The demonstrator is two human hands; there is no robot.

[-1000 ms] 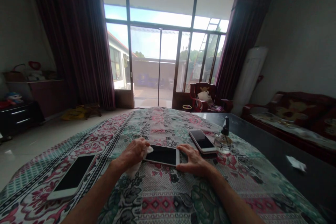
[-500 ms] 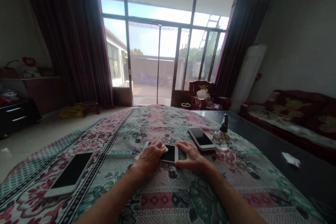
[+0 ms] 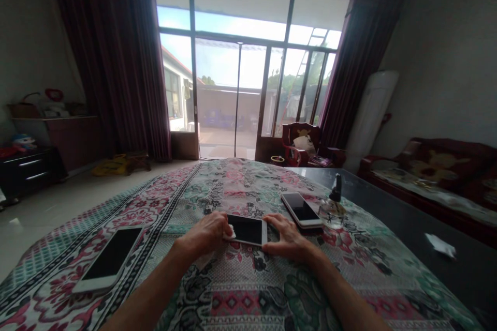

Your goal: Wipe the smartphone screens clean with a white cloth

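A white smartphone (image 3: 246,229) with a dark screen lies crosswise on the patterned cloth (image 3: 233,269) in front of me. My left hand (image 3: 207,232) is closed round a crumpled white tissue (image 3: 232,232) and presses it at the phone's left end, covering that end. At the other end, my right hand (image 3: 285,236) grips the phone's white edge between thumb and fingers. To the right of it, another white smartphone (image 3: 302,210) rests on top of a darker flat thing. A third white smartphone (image 3: 111,261) lies at the left of the cloth.
Beside the phone on the right stands a clear glass bottle (image 3: 333,212) with a black top. A crumpled white tissue (image 3: 441,245) lies on the dark tabletop (image 3: 411,232) further right. Beyond the cloth are a wooden armchair (image 3: 301,139) and a wooden sofa (image 3: 435,165).
My left hand has slid leftward with the tissue, from the middle of the screen to the phone's left end. My right hand keeps its hold. The whole view has shifted slightly.
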